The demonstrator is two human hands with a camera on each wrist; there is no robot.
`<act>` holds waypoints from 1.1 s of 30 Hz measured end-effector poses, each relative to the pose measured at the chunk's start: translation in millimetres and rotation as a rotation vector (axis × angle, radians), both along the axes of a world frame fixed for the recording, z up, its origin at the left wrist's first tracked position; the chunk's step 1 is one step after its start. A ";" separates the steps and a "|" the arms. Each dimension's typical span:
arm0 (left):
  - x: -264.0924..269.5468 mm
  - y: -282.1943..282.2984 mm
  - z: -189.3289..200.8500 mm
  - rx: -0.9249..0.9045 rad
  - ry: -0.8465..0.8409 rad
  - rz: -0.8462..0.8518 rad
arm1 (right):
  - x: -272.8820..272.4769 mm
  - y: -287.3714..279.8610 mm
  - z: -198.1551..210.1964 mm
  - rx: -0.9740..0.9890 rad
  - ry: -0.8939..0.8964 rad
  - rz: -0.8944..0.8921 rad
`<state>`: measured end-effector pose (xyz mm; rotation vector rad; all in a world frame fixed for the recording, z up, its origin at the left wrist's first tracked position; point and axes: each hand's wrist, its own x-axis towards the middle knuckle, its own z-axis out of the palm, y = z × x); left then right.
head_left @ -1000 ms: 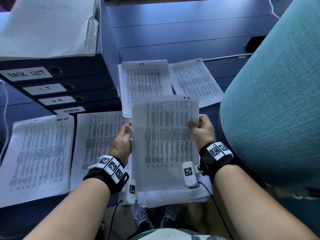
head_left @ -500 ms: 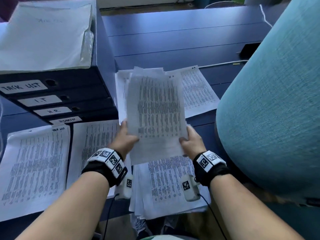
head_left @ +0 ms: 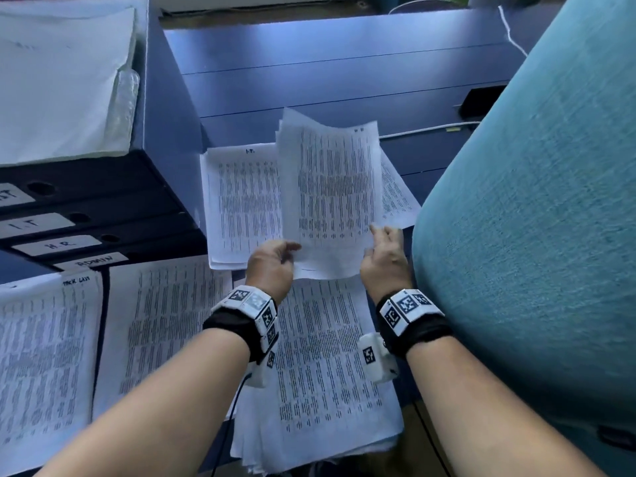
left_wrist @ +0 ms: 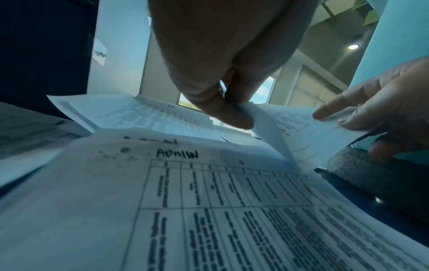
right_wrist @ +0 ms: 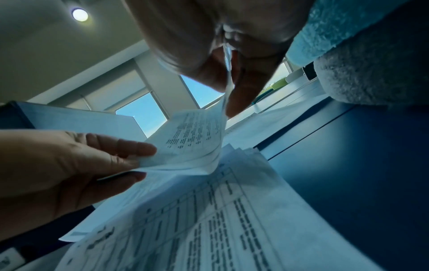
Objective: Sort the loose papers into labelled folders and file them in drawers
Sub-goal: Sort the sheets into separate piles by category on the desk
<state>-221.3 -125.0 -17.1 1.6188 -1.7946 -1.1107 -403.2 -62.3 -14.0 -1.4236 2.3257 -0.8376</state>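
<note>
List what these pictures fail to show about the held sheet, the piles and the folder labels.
- Held sheet: its heading is too small in the head view; the wrist views show only its lower part.
- Far right pile, head view: mostly covered by the held sheet.
- Top folder label: cut off by the left edge.
- Printed text on every pile: too small or blurred.

I see the held sheet (head_left: 330, 197), printed with dense columns, lifted and bowed at frame centre above two far piles (head_left: 242, 204). The unsorted stack (head_left: 320, 373) lies lower centre, its top page marked ADMIN. Two more piles (head_left: 44, 356) sit lower left; labelled drawers (head_left: 86, 215) at left.
</note>
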 end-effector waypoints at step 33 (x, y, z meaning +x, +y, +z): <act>-38.2 -24.2 -29.0 0.147 -0.463 -0.321 | -11.8 -17.7 -48.2 0.534 0.149 0.296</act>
